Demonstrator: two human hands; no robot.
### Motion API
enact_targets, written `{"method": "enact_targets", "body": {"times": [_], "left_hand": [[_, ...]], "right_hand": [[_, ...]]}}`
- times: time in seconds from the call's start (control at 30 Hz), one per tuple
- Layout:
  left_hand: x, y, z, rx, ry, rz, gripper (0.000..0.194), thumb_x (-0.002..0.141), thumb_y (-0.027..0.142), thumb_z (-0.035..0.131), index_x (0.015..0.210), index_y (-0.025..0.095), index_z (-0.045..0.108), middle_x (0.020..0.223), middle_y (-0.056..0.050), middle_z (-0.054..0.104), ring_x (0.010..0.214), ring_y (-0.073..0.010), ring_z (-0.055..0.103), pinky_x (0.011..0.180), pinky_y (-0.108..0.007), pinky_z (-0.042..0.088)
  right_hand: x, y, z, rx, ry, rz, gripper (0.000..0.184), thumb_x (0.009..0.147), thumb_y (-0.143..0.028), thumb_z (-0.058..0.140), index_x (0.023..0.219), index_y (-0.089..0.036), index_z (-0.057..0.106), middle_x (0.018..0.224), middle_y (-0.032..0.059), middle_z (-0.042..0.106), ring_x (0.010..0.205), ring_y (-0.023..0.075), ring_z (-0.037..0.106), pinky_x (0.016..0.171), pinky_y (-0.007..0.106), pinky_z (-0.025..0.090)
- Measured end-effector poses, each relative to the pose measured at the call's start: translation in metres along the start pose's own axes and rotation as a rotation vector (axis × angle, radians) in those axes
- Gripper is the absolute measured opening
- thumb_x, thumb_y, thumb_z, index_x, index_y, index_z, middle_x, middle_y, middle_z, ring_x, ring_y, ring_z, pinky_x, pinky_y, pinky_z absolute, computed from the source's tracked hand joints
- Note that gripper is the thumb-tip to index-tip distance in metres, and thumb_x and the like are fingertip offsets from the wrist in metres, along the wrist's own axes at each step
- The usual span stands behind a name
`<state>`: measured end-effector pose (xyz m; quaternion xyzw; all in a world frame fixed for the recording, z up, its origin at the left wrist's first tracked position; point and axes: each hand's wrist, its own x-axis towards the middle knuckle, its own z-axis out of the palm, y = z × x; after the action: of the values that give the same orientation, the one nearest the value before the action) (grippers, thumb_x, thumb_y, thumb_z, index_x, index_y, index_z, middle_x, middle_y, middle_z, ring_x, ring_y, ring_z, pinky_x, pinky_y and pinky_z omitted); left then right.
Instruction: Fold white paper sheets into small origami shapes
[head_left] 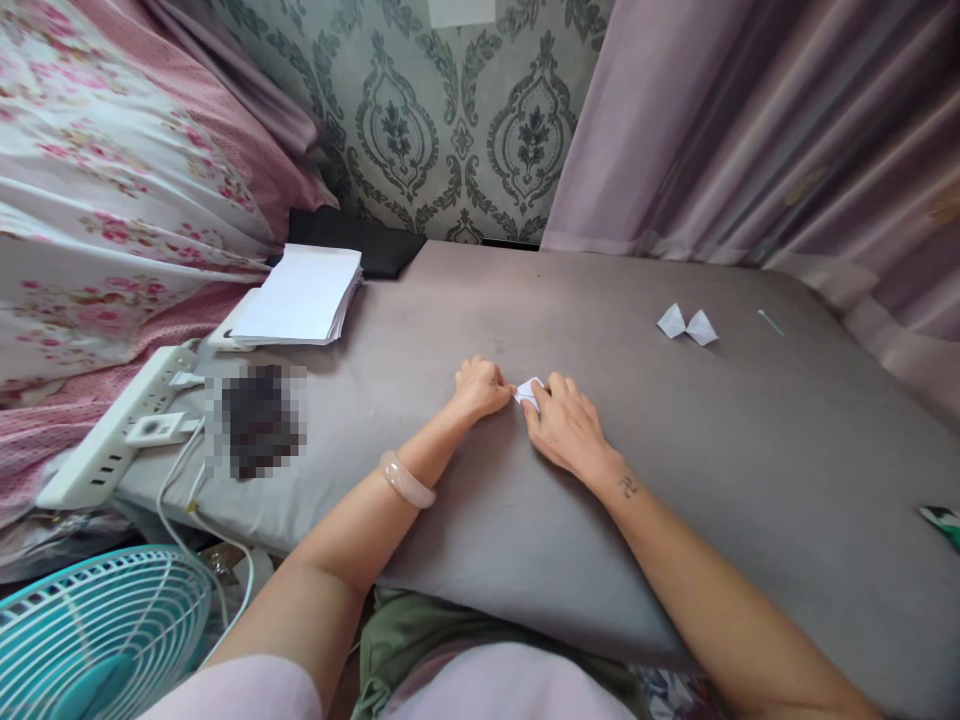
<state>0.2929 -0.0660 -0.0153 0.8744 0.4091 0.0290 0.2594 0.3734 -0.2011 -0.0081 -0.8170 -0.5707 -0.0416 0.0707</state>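
A small piece of folded white paper (529,391) lies on the grey cloth surface (480,300) between my hands. My left hand (482,388) is closed, its thumb and fingertips pinching the paper's left corner. Over the right part of the paper rests my right hand (564,422), with its thumb and fingers pressing the sheet down; they hide that side of it. Farther off to the right stands a white folded paper shape (687,325) with two pointed wings.
At the back left a stack of white paper (304,295) lies by a black cloth (360,240). A power strip (120,425) with cables runs along the left edge, near a blurred-out dark item (262,420). A turquoise fan (105,640) stands lower left. A cotton swab (770,322) lies far right.
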Motion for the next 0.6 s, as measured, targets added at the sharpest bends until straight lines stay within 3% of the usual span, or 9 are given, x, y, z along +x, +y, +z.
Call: {"method": "enact_targets", "body": {"times": [0.17, 0.3, 0.47, 0.6], "left_hand": [[-0.003, -0.002, 0.002, -0.041, -0.005, -0.006, 0.021, 0.078, 0.038, 0.061, 0.079, 0.019, 0.071, 0.106, -0.013, 0.059, 0.109, -0.0299, 0.05, 0.091, -0.04, 0.04], [-0.008, -0.005, 0.007, -0.114, 0.068, 0.021, 0.023, 0.078, 0.042, 0.062, 0.084, 0.021, 0.071, 0.104, -0.011, 0.057, 0.107, -0.0284, 0.049, 0.093, -0.041, 0.037], [-0.009, -0.006, 0.01, -0.169, 0.068, 0.053, 0.021, 0.076, 0.042, 0.066, 0.085, 0.023, 0.072, 0.106, -0.009, 0.055, 0.109, -0.0281, 0.046, 0.094, -0.04, 0.034], [-0.008, -0.006, 0.008, -0.207, 0.044, 0.054, 0.017, 0.075, 0.037, 0.068, 0.08, 0.022, 0.071, 0.107, -0.008, 0.057, 0.11, -0.0274, 0.046, 0.094, -0.04, 0.033]], "right_hand": [[0.015, 0.004, -0.004, 0.055, -0.05, 0.038, 0.039, 0.096, -0.028, 0.03, 0.087, -0.018, 0.067, 0.098, 0.0119, 0.059, 0.093, 0.0226, 0.054, 0.069, 0.033, 0.039], [0.02, 0.012, 0.0, 0.121, -0.039, 0.102, 0.04, 0.094, -0.033, 0.036, 0.077, -0.02, 0.069, 0.092, 0.0089, 0.06, 0.086, 0.0203, 0.056, 0.064, 0.03, 0.037], [0.021, 0.029, 0.015, 0.371, 0.019, 0.163, 0.028, 0.088, -0.038, 0.049, 0.086, -0.026, 0.073, 0.089, 0.0027, 0.063, 0.073, 0.0151, 0.058, 0.063, 0.028, 0.039], [0.021, 0.037, 0.027, 0.543, 0.107, 0.159, 0.025, 0.083, -0.033, 0.056, 0.101, -0.022, 0.07, 0.093, 0.0043, 0.064, 0.074, 0.0153, 0.06, 0.071, 0.03, 0.045]]}}
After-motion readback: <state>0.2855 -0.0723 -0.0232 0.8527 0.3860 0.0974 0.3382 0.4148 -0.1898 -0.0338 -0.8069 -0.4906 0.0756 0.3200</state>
